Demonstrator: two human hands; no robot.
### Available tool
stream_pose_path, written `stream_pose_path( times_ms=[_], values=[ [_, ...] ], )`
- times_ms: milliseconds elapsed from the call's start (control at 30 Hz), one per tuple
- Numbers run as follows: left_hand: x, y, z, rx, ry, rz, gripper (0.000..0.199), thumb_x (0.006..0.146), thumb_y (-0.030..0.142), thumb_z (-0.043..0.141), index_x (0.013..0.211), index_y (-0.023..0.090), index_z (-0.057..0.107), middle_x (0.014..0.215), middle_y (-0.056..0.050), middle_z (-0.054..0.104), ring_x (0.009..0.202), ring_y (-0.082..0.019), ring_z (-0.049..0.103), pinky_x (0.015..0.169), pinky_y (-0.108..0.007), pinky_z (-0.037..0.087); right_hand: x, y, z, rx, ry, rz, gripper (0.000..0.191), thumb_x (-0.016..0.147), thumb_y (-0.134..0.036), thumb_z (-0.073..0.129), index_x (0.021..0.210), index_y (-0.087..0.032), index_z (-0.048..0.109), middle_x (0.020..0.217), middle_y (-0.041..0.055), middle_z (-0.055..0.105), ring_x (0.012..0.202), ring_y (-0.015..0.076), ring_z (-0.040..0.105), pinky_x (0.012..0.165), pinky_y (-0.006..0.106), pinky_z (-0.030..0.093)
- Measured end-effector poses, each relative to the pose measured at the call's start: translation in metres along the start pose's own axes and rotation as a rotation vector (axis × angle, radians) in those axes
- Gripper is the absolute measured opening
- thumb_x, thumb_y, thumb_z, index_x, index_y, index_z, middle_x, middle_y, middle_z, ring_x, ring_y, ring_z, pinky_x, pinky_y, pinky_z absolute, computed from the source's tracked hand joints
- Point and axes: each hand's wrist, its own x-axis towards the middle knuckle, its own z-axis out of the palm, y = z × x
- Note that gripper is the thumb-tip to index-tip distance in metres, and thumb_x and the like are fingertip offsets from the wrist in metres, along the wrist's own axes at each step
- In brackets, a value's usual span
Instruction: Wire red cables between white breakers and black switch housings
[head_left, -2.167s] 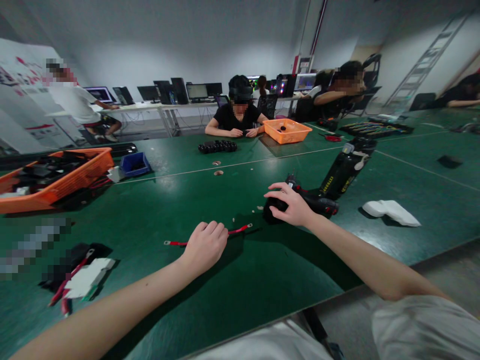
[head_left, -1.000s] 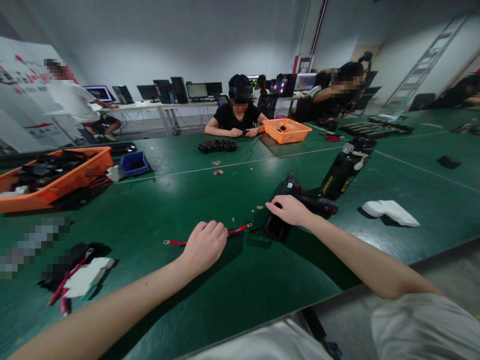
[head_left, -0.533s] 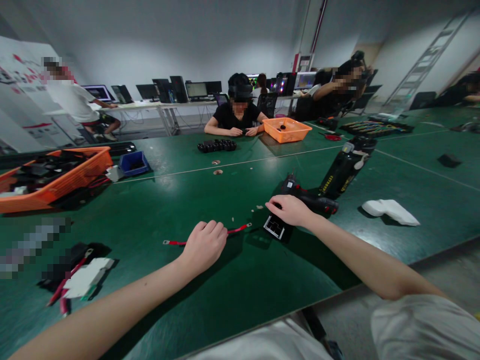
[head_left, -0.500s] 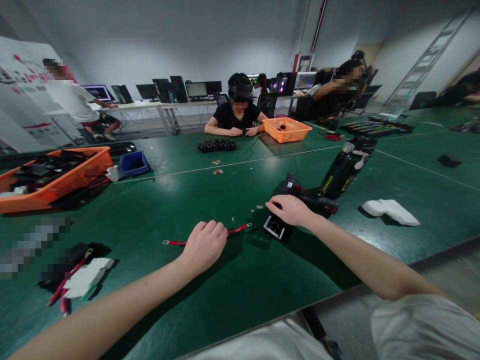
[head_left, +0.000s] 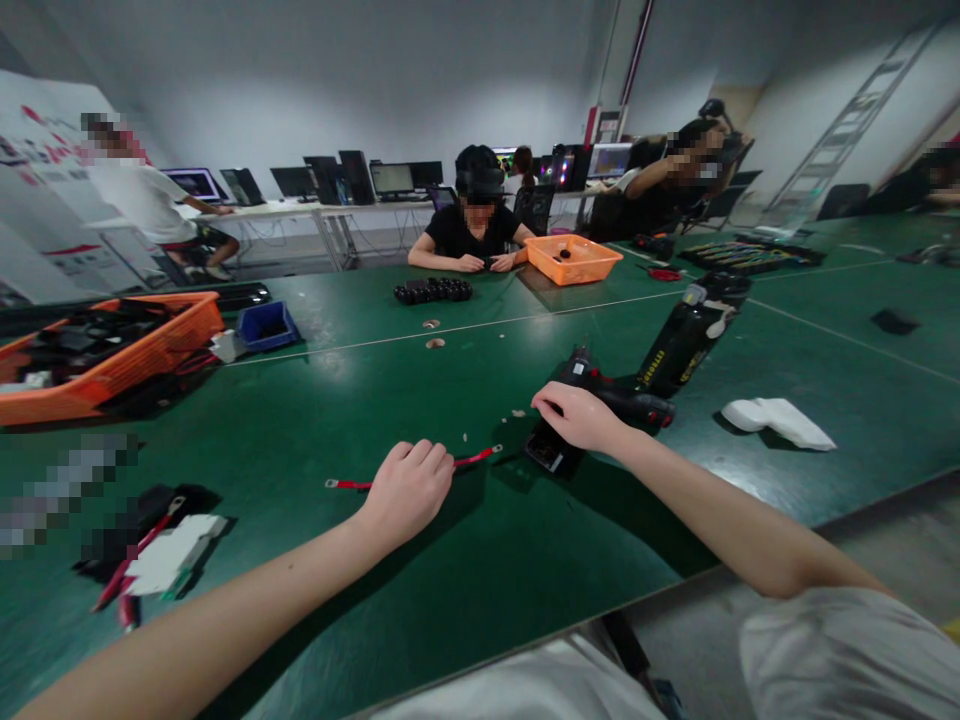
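Note:
My left hand (head_left: pixel 411 488) is closed over a short red cable (head_left: pixel 474 458) on the green table. A metal ring terminal shows at each end of the cable; its middle is hidden under my fingers. My right hand (head_left: pixel 576 414) is curled over a small black box (head_left: pixel 545 448), whose near face is dark with faint markings. The upper part of the box is hidden by my fingers. Just behind my right hand lies a black and red power tool (head_left: pixel 636 402). A black cylinder (head_left: pixel 679 340) with yellow lettering leans up beside it.
Orange baskets (head_left: pixel 150 352) stand at left and far centre, the left one beside a blue bin (head_left: pixel 266 328). Nearby lie a white module (head_left: pixel 176 556) with red cables, and a folded white piece (head_left: pixel 780 422) at right. A co-worker (head_left: pixel 480 220) sits across the table.
The black box has tilted slightly under my right hand, and the bright white lines on its face have dimmed. My left hand and the red cable look still.

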Motion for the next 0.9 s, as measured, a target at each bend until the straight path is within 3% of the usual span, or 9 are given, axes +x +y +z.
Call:
stream_pose_path(
  times_ms=[133, 367, 633, 800, 900],
  values=[
    [0.0000, 0.0001, -0.0004, -0.012, 0.007, -0.001, 0.022, 0.099, 0.022, 0.046, 0.097, 0.016, 0.067, 0.089, -0.007, 0.064, 0.083, -0.020, 0.054, 0.068, -0.036, 0.031, -0.0006, -0.0013, -0.0028, 0.074, 0.010, -0.137, 0.018, 0.096, -0.019, 0.047, 0.100, -0.019, 0.065, 0.105, 0.0084, 0.068, 0.097, 0.0221, 0.065, 0.090, 0.037, 0.053],
    [0.0000, -0.0004, 0.0002, -0.016, -0.001, -0.001, 0.022, 0.099, 0.022, 0.046, 0.098, 0.015, 0.067, 0.091, -0.007, 0.064, 0.084, -0.020, 0.055, 0.067, -0.036, 0.033, -0.0018, 0.0025, -0.0039, 0.124, -0.057, -0.226, 0.034, 0.087, -0.003, 0.040, 0.100, -0.020, 0.066, 0.109, 0.0075, 0.068, 0.103, 0.0210, 0.064, 0.095, 0.037, 0.051],
    [-0.0003, 0.0005, -0.0003, -0.018, -0.004, -0.002, 0.021, 0.099, 0.021, 0.046, 0.096, 0.016, 0.066, 0.089, -0.007, 0.063, 0.082, -0.020, 0.054, 0.067, -0.036, 0.031, -0.0027, -0.0028, -0.0017, 0.058, -0.050, -0.075, 0.025, 0.095, -0.019, 0.045, 0.104, -0.020, 0.069, 0.102, 0.0062, 0.074, 0.091, 0.0217, 0.070, 0.084, 0.035, 0.053],
    [-0.0004, 0.0004, 0.0002, -0.004, -0.010, 0.005, 0.020, 0.099, 0.020, 0.046, 0.094, 0.016, 0.065, 0.087, -0.006, 0.062, 0.082, -0.020, 0.053, 0.067, -0.037, 0.031, -0.0011, -0.0055, -0.0017, 0.055, -0.019, -0.068, 0.029, 0.101, -0.031, 0.042, 0.102, -0.019, 0.069, 0.103, 0.0084, 0.074, 0.093, 0.0228, 0.069, 0.086, 0.036, 0.052],
    [-0.0007, 0.0001, 0.0011, -0.002, -0.011, 0.007, 0.018, 0.098, 0.019, 0.047, 0.093, 0.017, 0.064, 0.086, -0.006, 0.061, 0.081, -0.021, 0.052, 0.067, -0.037, 0.031, -0.0018, -0.0044, -0.0060, 0.075, -0.036, -0.137, 0.031, 0.102, -0.033, 0.040, 0.103, -0.018, 0.068, 0.104, 0.0102, 0.072, 0.096, 0.0233, 0.067, 0.088, 0.038, 0.051]
  ],
)
